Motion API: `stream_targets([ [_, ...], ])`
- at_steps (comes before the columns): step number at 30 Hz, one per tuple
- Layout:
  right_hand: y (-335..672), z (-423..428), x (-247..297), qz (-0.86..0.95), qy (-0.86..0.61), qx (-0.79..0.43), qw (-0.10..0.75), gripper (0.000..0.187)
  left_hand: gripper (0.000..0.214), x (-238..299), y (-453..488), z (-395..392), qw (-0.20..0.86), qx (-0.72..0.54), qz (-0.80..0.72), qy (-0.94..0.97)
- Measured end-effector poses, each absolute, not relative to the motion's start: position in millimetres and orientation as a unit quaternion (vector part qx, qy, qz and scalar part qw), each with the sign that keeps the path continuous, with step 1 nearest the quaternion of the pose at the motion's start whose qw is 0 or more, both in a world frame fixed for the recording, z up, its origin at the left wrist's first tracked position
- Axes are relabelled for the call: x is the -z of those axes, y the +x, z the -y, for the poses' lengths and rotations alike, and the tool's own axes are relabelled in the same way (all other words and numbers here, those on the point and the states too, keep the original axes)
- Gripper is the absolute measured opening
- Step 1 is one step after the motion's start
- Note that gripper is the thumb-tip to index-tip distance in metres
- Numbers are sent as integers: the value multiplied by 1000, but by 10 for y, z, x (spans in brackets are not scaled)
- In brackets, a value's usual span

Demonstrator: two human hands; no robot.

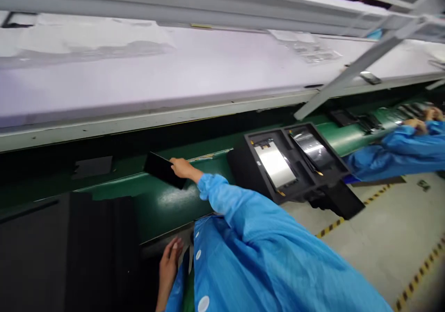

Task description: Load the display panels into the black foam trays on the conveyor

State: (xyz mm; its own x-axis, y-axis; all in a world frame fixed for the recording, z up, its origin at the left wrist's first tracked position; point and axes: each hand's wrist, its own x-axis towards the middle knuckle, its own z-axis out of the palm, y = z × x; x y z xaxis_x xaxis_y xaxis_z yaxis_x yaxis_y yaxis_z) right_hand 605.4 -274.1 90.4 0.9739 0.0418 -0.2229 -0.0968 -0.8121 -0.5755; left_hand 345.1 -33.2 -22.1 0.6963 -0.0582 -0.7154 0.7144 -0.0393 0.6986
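My right hand (184, 167) reaches across to the left over the green bench (170, 205). Its fingers grip the right end of a thin black rectangular panel (162, 168), perhaps a display screen, tilted above the bench top. Low in the view is my left hand (169, 258), beside the bench's front edge and close to a stack of black trays (93, 247). Its fingers are extended and nothing shows in them. To the right of my right arm, a black foam tray (246, 140) holds a silver-backed display panel (276, 163) and a glossy display panel (314, 149) in separate recesses.
A white shelf (194, 71) with plastic sheets runs above the bench, and a slanted metal strut (358, 71) comes down at right. A dark flat sheet (93, 166) lies at back left. On the right, a co-worker's blue sleeves (399, 149) and hands are at the bench.
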Motion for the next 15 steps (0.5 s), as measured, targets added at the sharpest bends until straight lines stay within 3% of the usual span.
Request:
stream_targets([
  [4, 4338, 3157, -1298, -54, -874, -31, 481, 31, 50, 43, 3655, 447, 651, 314, -136, 677],
  [7, 3306, 3844, -1791, -126, -823, 71, 550, 44, 60, -60, 3700, 670, 647, 340, -73, 679],
  [11, 2610, 4897, -2321, -243, -772, 186, 557, 56, 70, -94, 3581, 1027, 632, 370, -7, 681],
  [15, 2574, 5674, -2309, -313, -780, 230, 490, 49, 66, -38, 3484, 1260, 612, 395, 38, 684],
])
